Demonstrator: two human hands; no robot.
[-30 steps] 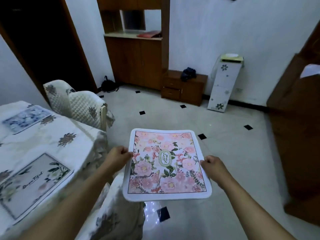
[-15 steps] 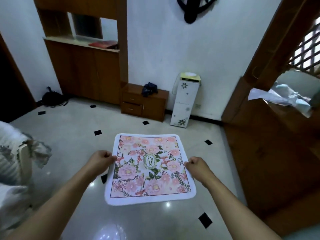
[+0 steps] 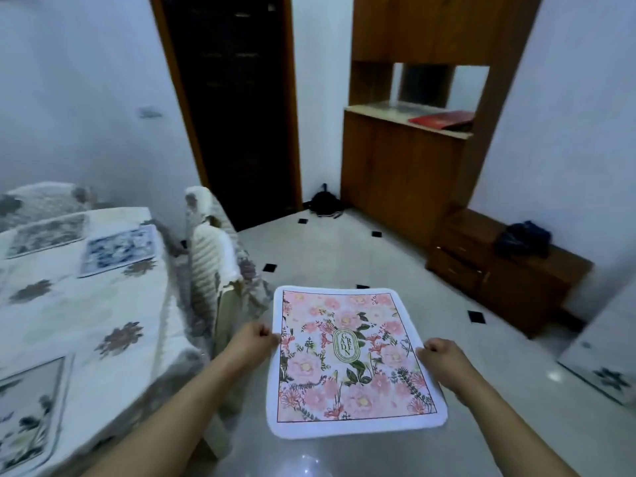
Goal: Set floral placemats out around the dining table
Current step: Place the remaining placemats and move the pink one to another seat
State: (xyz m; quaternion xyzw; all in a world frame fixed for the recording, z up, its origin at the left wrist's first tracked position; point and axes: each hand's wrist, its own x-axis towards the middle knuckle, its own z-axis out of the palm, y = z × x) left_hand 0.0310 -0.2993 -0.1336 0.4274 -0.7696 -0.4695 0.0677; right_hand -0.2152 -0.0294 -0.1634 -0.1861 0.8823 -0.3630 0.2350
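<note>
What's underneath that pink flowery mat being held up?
Under the pink floral placemat, held by the left hand and right hand, only glossy tiled floor shows around it. The floor directly beneath is covered.

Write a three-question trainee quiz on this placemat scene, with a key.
1. True or false: the pink mat lies on the table.
2. Which hands grip the pink mat? A) left only B) right only C) both
3. Fill in: the blue mat lies on the ____.

Key: 1 false, it is held over the floor beside the table; 2 C, left hand and right hand at opposite edges; 3 table.
</note>
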